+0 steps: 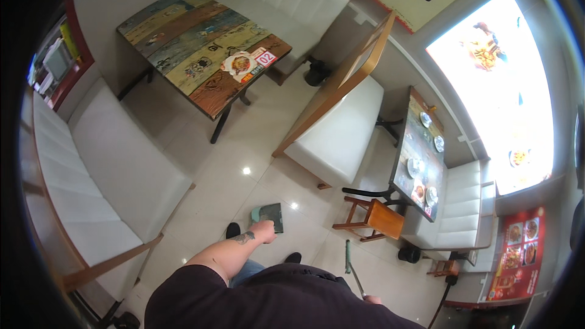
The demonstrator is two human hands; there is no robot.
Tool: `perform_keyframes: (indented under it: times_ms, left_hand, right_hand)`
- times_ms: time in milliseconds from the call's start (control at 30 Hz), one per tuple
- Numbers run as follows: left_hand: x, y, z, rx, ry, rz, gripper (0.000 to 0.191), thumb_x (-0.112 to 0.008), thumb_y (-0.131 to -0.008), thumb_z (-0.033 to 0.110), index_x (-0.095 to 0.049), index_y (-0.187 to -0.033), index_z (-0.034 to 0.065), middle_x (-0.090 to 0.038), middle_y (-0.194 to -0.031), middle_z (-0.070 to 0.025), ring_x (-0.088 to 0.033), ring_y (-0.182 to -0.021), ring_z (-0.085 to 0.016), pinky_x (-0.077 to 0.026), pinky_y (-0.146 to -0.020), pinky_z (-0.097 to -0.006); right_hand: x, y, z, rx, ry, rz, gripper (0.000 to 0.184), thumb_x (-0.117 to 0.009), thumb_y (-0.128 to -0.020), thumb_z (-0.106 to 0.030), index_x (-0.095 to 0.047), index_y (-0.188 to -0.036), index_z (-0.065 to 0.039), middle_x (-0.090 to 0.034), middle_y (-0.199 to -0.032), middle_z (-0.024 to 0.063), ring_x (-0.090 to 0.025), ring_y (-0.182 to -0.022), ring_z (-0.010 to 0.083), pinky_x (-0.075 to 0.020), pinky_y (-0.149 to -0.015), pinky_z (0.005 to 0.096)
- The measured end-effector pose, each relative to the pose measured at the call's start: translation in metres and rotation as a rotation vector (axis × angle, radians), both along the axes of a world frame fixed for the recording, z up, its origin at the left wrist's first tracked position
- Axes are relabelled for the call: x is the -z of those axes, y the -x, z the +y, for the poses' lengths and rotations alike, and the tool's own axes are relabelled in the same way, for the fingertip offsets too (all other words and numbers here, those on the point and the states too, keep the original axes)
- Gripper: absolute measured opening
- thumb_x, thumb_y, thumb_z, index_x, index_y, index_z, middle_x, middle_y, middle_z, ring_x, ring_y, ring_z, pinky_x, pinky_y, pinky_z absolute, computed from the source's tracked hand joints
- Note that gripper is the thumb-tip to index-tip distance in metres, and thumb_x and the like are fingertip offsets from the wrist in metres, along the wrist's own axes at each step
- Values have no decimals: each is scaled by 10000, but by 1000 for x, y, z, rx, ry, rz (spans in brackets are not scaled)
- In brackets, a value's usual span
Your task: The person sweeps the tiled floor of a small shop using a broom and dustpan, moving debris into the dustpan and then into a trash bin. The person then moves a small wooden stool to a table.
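My left hand (pixel 264 232) is closed over a dustpan (pixel 273 217), dark inside with a pale green part; the handle itself is hidden under the hand. The pan is in front of my feet, over the tiled floor. At the lower right, my right hand (pixel 373 299) grips the metal handle of a broom (pixel 348 256) with a narrow green head. The broom head is to the right of my body, apart from the dustpan. Black shoes (pixel 233 230) show on both sides of my legs.
A wood-patterned table (pixel 201 50) stands ahead between white padded benches (pixel 132 160). Right of me are a wooden stool (pixel 384 219), a table with wrapped dishes (pixel 404 146) and a small black bin (pixel 409 254). A wood-framed partition (pixel 338 82) backs another bench; a second bin (pixel 316 72) stands beyond.
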State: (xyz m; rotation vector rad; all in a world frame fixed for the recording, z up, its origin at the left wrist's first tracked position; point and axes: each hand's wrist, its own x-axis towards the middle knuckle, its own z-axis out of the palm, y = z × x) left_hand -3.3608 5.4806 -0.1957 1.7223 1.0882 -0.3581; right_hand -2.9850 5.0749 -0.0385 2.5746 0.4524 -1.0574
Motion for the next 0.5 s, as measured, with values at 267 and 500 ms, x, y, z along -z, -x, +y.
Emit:
perform_keyframes:
  times_ms: [267,500]
  left_hand:
    - [-4,-5,14,143,-9,-1,338,-661,-830,245,-667,-1107,52,-665,-1153,-191,-644,-1081,-345,-539,-856,-442]
    - [-18,-20,9,133,-202,74,359,-665,-852,336,-691,-1091,70,-677,-1147,-169,-648,-1081,-329,-534,-889,-433]
  right_hand:
    - [-27,56,44,1098,-397,3,86,-547,-949,-148,-543,-972,-65,-541,-691,68,-440,-477,126,-384,-416,287]
    - [3,81,-14,995,-587,166,237,-551,-952,-147,-583,-1177,-81,-548,-699,62,-440,-485,132,-374,-422,294]
